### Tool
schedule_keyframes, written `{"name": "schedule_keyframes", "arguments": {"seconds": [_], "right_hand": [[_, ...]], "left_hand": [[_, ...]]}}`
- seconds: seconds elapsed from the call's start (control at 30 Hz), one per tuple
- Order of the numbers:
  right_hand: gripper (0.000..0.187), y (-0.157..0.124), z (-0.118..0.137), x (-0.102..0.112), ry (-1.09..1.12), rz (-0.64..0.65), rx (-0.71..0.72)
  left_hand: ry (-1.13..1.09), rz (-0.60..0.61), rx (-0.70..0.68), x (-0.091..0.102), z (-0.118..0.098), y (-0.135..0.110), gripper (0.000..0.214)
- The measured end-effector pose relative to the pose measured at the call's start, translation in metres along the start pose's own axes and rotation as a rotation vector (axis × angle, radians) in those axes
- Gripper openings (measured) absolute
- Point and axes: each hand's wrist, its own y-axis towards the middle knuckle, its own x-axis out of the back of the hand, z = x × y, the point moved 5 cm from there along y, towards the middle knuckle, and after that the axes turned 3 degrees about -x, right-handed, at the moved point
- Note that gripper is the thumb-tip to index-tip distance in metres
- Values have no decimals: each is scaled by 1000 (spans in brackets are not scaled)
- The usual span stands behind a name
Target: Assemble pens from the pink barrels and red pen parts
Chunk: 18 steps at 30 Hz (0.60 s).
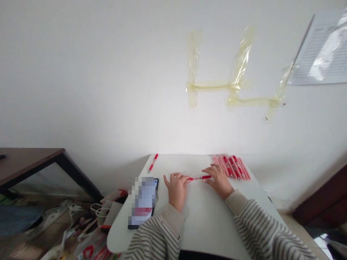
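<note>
A red pen (195,178) with a paler middle stretches sideways between my hands, just over the white table (211,216). My left hand (177,187) pinches its left end between thumb and fingers. At the other end, the fingertips of my right hand (218,180) are closed on the red barrel. Whether the pen is whole or in two parts, I cannot tell. Close beyond my right hand lies a row of several red and pinkish pens (234,168), side by side. A single red pen (153,163) rests by itself at the table's far left corner.
Left of my left hand lies a phone (155,184), its screen blurred out. A white wall (108,90) with yellowed tape (211,86) rises behind the table. On the left are a brown desk (32,159) and a cluttered floor with bags and cables (100,209).
</note>
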Motion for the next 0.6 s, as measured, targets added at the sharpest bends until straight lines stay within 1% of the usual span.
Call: {"name": "schedule_keyframes", "arguments": {"seconds": [0.07, 0.2, 0.3, 0.33, 0.47, 0.6], "right_hand": [[20, 0, -1, -2, 4, -3, 12], [17, 1, -2, -4, 19, -19, 43], [7, 2, -1, -2, 39, -40, 52], [6, 3, -1, -1, 43, -43, 50], [12, 3, 2, 2, 50, -27, 31], [33, 1, 1, 2, 48, -13, -7]], "left_hand": [[4, 0, 4, 0, 0, 0, 14], [4, 1, 9, 0, 0, 0, 12], [-5, -2, 10, 0, 0, 0, 13], [-7, -3, 10, 0, 0, 0, 13], [-5, -8, 15, 1, 0, 0, 14], [5, -13, 17, 0, 1, 0, 14]]}}
